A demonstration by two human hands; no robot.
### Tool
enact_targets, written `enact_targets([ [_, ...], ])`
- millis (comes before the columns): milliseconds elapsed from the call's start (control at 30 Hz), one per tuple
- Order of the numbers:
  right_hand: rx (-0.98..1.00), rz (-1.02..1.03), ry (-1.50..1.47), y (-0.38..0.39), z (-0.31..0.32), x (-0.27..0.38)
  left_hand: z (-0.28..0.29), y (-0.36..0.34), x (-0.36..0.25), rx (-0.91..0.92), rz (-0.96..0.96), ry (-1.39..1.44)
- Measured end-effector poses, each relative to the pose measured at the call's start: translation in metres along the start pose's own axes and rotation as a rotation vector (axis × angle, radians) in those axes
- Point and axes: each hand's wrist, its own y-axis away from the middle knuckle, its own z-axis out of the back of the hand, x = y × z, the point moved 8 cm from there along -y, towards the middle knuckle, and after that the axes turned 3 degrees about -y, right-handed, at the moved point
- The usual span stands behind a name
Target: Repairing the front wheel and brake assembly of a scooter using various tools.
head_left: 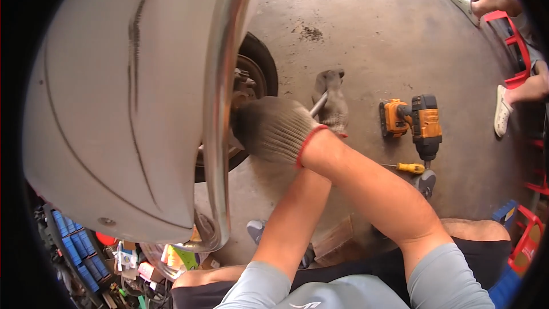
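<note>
My right hand [273,129], in a knitted glove with a red cuff, reaches past the chrome trim [220,57] to the hub of a wheel with a black tire [264,63]; its fingers are blurred and hidden. My left hand [330,100], also gloved, is farther out, its forearm crossing under my right one, with its fingers closed on a silver metal bar [319,104]. A scuffed pale body panel [97,97] fills the left side. An orange-black cordless power tool [426,126] and a yellow-handled screwdriver [410,167] lie on the floor to my right.
Another person's legs in white clogs [502,111] are at the right, by red plastic stools [517,48]. Blue bins [74,234] and mixed clutter lie at the lower left. A brown board or cardboard piece [334,240] is on the concrete floor [366,34] near my knees.
</note>
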Motion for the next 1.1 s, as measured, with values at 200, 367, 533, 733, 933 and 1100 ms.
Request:
enact_targets([
  [200,-0.048,-0.192,-0.023,0.047,0.026,-0.009,0.074,0.062,-0.164,0.056,0.297,-0.399],
  [367,-0.064,-0.193,-0.127,0.037,0.022,0.008,0.057,0.023,-0.024,0.036,0.006,0.075],
  [533,-0.347,-0.256,-0.441,0.076,0.008,-0.035,0.072,0.041,0.008,-0.115,-0.209,-0.203],
  [733,-0.098,-0.647,-0.792,0.147,-0.107,-0.139,0.091,0.114,0.027,-0.055,0.098,-0.265],
  [933,-0.21,-0.872,-0.368,0.225,-0.12,-0.161,0.105,0.154,0.039,-0.067,0.157,-0.066],
  [1100,-0.864,-1.298,-0.38,0.338,-0.076,-0.255,0.064,0.147,0.035,0.041,0.158,-0.097],
])
